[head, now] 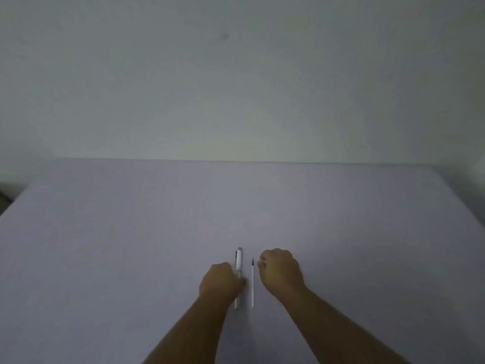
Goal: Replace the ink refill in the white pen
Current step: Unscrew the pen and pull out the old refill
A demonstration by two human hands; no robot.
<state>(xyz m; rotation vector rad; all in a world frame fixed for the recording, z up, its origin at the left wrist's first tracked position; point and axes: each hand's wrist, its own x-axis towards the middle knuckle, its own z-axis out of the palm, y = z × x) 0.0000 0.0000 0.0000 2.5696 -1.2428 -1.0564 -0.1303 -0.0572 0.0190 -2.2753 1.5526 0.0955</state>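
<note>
white pen is just getting grabbed by my left hand, right hand curled on nothing beside the spare refill, so the swap hasn't really started.

left hand hides the white pen's middle; curled fingers unseen.

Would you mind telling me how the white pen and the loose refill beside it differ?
The white pen is thick, with a clip; the refill is a thin rod with a dark tip. The left hand covers the pen's middle; the refill lies untouched. Both lie parallel on the table.
</note>
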